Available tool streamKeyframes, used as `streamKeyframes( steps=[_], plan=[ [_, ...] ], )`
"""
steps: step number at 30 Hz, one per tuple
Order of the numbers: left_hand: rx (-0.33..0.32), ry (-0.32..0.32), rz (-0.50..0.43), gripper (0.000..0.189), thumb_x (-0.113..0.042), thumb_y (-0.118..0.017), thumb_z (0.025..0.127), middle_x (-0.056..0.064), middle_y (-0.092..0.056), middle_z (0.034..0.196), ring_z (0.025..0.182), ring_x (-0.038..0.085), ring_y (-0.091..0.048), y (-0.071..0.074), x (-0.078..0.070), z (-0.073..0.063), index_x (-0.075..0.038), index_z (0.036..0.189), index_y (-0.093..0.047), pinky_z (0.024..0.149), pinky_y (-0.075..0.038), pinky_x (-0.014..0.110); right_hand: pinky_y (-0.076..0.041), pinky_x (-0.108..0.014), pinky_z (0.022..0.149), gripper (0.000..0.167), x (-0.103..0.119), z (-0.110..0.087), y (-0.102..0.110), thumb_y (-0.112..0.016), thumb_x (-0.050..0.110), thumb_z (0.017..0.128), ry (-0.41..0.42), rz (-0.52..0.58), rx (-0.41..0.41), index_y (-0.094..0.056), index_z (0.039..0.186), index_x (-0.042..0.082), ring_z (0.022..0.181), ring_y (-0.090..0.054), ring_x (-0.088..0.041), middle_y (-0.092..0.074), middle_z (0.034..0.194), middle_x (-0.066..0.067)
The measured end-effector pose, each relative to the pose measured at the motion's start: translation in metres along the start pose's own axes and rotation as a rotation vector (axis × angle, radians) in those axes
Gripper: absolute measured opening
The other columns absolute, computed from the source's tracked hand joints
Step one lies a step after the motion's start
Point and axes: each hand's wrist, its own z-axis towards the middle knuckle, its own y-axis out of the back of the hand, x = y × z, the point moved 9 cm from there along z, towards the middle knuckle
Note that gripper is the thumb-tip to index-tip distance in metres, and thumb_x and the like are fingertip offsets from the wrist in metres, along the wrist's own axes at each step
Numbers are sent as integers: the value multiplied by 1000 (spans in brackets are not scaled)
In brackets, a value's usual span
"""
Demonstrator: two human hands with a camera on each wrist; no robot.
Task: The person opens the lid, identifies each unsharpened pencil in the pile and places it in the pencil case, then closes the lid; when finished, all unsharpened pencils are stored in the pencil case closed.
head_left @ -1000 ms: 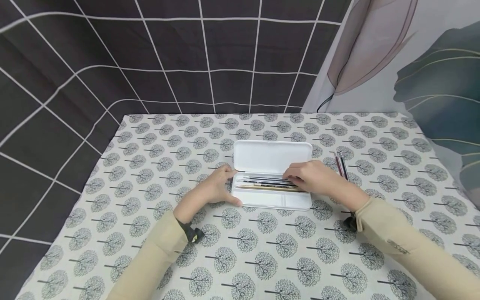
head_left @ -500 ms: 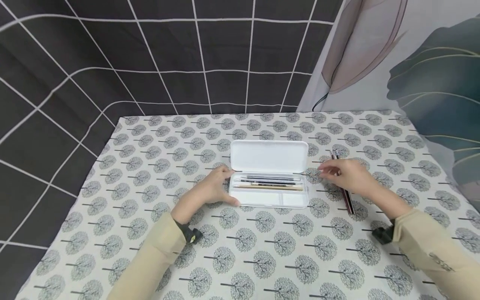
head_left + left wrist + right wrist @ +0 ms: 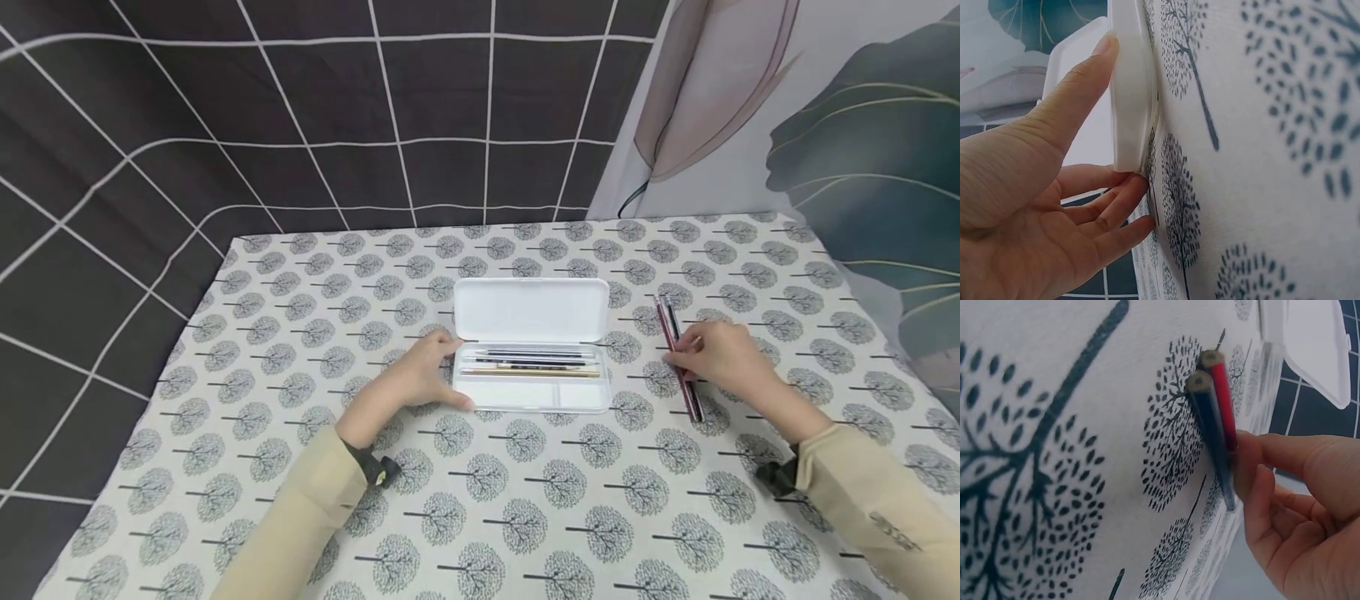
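Observation:
A white pencil case (image 3: 531,398) lies with its lid (image 3: 531,310) raised, several pencils (image 3: 536,363) side by side in its tray. My left hand (image 3: 416,373) grips the case's left end; in the left wrist view the thumb is on its front wall and the fingers are at the rear corner. To the right, a red pencil (image 3: 1224,403) and a dark blue pencil (image 3: 1209,422) lie close together on the cloth. My right hand (image 3: 723,357) pinches the red pencil around its middle, its fingertips partly hidden in the right wrist view.
A white cloth (image 3: 480,475) with tree prints covers the table. Behind it hangs a dark curtain (image 3: 442,92) with white grid lines. A leaf-patterned curtain (image 3: 870,167) hangs at the right, with a thin black cable (image 3: 634,198) near the table's back edge.
My right hand has left the pencil case, moved right to the two loose pencils and taken hold of the red one. The left hand has stayed on the case.

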Motion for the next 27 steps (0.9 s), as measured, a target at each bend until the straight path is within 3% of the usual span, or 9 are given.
streamKeyframes(
  steps=[5, 11, 18, 23, 27],
  plan=[
    [-1, 0, -5, 103, -36, -88, 55, 14, -47, 124, 111, 27, -48, 1, 0, -1, -6, 141, -40, 101, -42, 41, -43, -29, 53, 21, -2, 2, -5, -69, 25, 83, -45, -20, 57, -68, 77, 5, 54, -57, -14, -63, 58, 4],
    [13, 15, -2, 103, -35, -88, 56, 13, -46, 126, 114, 27, -46, 2, 1, -2, -6, 142, -38, 103, -39, 41, -44, -28, 50, 22, 5, 8, -14, -65, 23, 85, -67, -40, 167, -69, 76, 3, 53, -57, -15, -63, 58, 1],
    [12, -11, 4, 103, -35, -88, 55, 14, -47, 124, 112, 27, -48, 1, -1, 1, -5, 141, -40, 102, -41, 42, -44, -27, 48, 32, 10, 20, -21, -67, 29, 80, -84, -79, 257, -62, 62, 3, 47, -58, -17, -61, 51, -1],
    [10, -7, 14, 104, -35, -88, 55, 14, -46, 125, 111, 27, -49, -1, 0, 2, -6, 142, -38, 101, -42, 41, -47, -29, 53, 35, 10, 21, -10, -66, 35, 82, -106, 0, 239, -63, 74, 1, 54, -62, -18, -64, 57, -2],
    [-11, -14, 44, 100, -33, -88, 56, 13, -47, 121, 105, 26, -50, -2, -2, -1, -8, 141, -41, 96, -46, 40, -52, -31, 63, 33, 26, 21, 6, -61, 29, 87, -53, 83, 197, -61, 93, -3, 66, -64, -20, -66, 69, -1]
  ],
)
